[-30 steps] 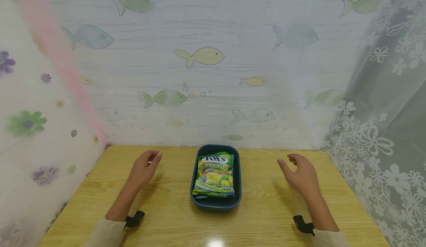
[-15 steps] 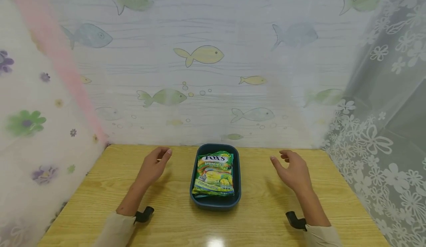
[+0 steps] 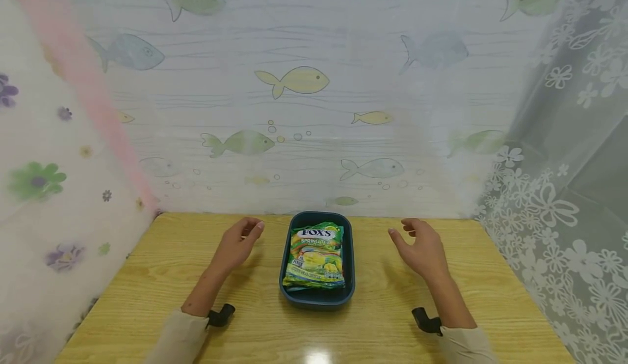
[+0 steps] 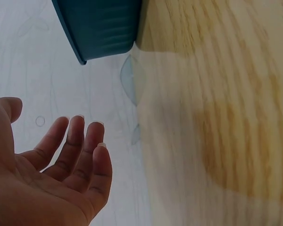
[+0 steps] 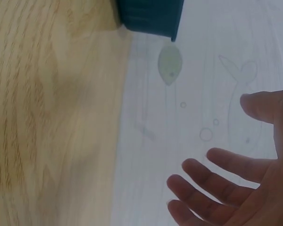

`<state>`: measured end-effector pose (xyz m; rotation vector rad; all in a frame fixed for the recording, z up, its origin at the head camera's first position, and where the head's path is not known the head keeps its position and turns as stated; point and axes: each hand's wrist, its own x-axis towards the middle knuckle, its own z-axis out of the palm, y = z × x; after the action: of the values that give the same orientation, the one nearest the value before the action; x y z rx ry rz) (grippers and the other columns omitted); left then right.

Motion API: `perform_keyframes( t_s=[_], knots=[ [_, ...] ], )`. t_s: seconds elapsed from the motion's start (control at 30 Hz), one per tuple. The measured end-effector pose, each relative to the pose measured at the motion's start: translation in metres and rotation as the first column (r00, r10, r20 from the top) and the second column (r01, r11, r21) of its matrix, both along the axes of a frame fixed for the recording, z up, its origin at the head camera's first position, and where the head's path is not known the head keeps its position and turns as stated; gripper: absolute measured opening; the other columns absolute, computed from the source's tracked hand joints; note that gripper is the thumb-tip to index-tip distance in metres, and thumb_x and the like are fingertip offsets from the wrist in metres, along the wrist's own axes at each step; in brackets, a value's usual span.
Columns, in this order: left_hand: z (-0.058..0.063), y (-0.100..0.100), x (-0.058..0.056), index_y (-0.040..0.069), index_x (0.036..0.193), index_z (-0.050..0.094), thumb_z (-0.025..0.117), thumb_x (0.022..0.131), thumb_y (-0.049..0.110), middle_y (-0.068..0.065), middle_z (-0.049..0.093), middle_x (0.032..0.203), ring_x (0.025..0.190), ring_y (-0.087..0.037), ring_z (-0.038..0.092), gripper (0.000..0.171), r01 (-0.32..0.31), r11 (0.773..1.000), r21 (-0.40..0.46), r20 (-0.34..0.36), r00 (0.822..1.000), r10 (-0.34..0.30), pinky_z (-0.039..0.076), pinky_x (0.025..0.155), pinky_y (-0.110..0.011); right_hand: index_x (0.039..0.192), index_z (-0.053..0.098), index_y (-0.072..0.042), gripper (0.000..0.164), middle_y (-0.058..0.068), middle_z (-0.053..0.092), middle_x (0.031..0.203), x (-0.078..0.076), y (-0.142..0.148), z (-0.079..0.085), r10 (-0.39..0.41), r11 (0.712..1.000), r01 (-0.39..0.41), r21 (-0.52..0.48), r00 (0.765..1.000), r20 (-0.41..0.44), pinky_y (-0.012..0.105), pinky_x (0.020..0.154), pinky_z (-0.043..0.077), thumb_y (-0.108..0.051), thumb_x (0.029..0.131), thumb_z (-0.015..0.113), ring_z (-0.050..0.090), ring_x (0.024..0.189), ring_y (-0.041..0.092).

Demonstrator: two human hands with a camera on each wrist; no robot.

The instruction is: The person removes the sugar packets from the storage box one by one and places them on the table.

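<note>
A dark blue-green plastic tub [image 3: 318, 301] stands on the table, its long side running away from me. Inside lies a green and yellow candy bag [image 3: 316, 260] labelled FOX'S Spring Tea, with more packaging showing beneath it. My left hand [image 3: 239, 247] hovers left of the tub, fingers loosely bent and holding nothing. On the other side my right hand [image 3: 419, 247] is likewise held in the air, thumb apart from the relaxed fingers. Both palms face the tub, each with a gap to its wall. The wrist views show the tub's side [image 4: 101, 28] beyond the fingers.
The wooden table [image 3: 373, 320] reaches back to a white curtain [image 3: 304, 151] printed with fish. Flower-patterned sheets hang at the left [image 3: 59, 217] and right [image 3: 549, 206]. A black wrist mount [image 3: 222, 316] sits at my left cuff, and a matching mount [image 3: 426, 320] at my right.
Both hands have moved inward toward the tub, the left going right and the right going left. The tub and candy bag have stayed in place.
</note>
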<state>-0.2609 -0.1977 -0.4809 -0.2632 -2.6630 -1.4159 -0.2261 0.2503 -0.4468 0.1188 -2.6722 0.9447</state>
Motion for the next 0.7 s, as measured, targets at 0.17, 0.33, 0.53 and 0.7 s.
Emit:
perform_keyframes(
  t_s=[0.17,0.33,0.53,0.7],
  knots=[
    [-0.002,0.008,-0.003,0.008,0.139,0.064,0.051,0.111,0.053,-0.009,0.071,0.125,0.114,-0.027,0.069,0.054,0.003,1.000,0.008,0.013,1.000,-0.003,0.054,0.101,-0.054,0.141,0.060,0.004,0.056,0.027,0.066,0.132,-0.003,-0.007,0.000,0.003,1.000,-0.003,-0.004,1.000,0.003,0.061,0.098,0.053,-0.040,0.106,0.065,0.063,0.120,0.046],
    [-0.005,0.017,-0.006,0.009,0.137,0.065,0.053,0.110,0.052,-0.009,0.071,0.125,0.112,-0.026,0.070,0.052,0.011,0.999,0.033,0.012,1.000,-0.011,0.054,0.101,-0.053,0.140,0.061,0.004,0.056,0.027,0.065,0.133,-0.005,-0.015,0.002,0.013,1.000,-0.013,-0.015,1.000,-0.003,0.060,0.098,0.053,-0.038,0.105,0.067,0.063,0.120,0.046],
    [-0.007,0.026,-0.008,0.008,0.138,0.065,0.054,0.110,0.052,-0.008,0.071,0.124,0.111,-0.025,0.070,0.053,0.019,0.999,0.044,0.014,1.000,-0.019,0.055,0.100,-0.051,0.139,0.062,0.004,0.054,0.026,0.066,0.132,-0.007,-0.025,0.002,0.029,0.999,-0.029,-0.029,1.000,-0.003,0.060,0.098,0.053,-0.037,0.104,0.068,0.064,0.119,0.046],
    [-0.006,0.034,-0.009,0.010,0.137,0.065,0.056,0.109,0.051,-0.008,0.072,0.123,0.109,-0.024,0.071,0.050,0.026,0.998,0.064,0.018,0.999,-0.027,0.055,0.099,-0.051,0.140,0.062,0.003,0.052,0.025,0.066,0.131,-0.010,-0.032,0.003,0.041,0.998,-0.042,-0.044,0.999,-0.014,0.060,0.098,0.053,-0.035,0.104,0.068,0.065,0.118,0.044]
  ],
)
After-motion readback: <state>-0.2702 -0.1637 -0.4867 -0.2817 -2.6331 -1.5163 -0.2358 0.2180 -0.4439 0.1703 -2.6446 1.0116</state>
